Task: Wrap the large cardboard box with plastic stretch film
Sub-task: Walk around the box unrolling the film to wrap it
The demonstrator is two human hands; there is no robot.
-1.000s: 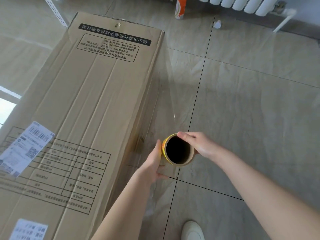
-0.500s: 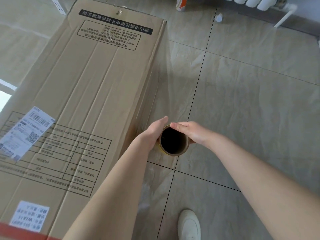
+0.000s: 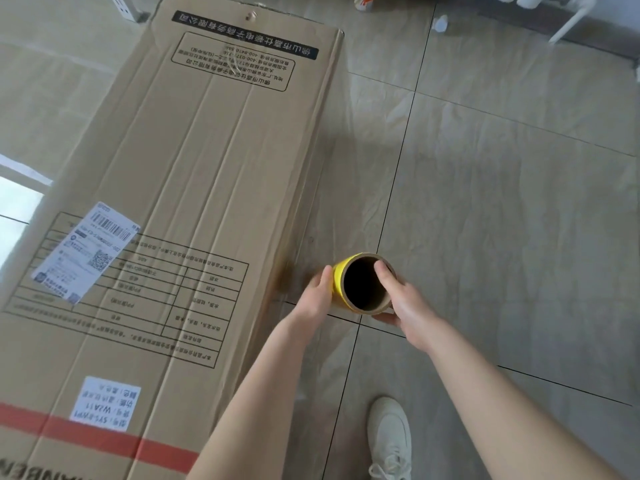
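Step in hand: paying film out along the right side of the large brown cardboard box [image 3: 194, 202], which lies flat on the grey tiled floor [image 3: 519, 202] and takes up the left half of the view, long axis running near to far. The stretch-film roll with cardboard core and yellow edge band [image 3: 362, 284] is held off the floor, just right of the box's right edge, with its open end facing the camera.

Left hand [image 3: 313, 299] grip: cupped round the roll's left side, thumb by the rim. Right hand [image 3: 403, 306] grip: thumb hooked over the rim into the core, fingers under it, so the rim is pinched. The film is too clear to trace; there is only a faint sheen on the box's side.

Judged progress: early, the box top looks bare.

The next move likely calls for keeping the film taut and carrying the roll round a box end.

Counts:
- 1 box
- 1 roll
- 2 hands
- 1 white shoe [image 3: 389, 438], near
- 2 white paper labels on the box top: a barcode label [image 3: 86, 251] and a small sticker [image 3: 107, 403]
- 1 red tape stripe [image 3: 86, 434]
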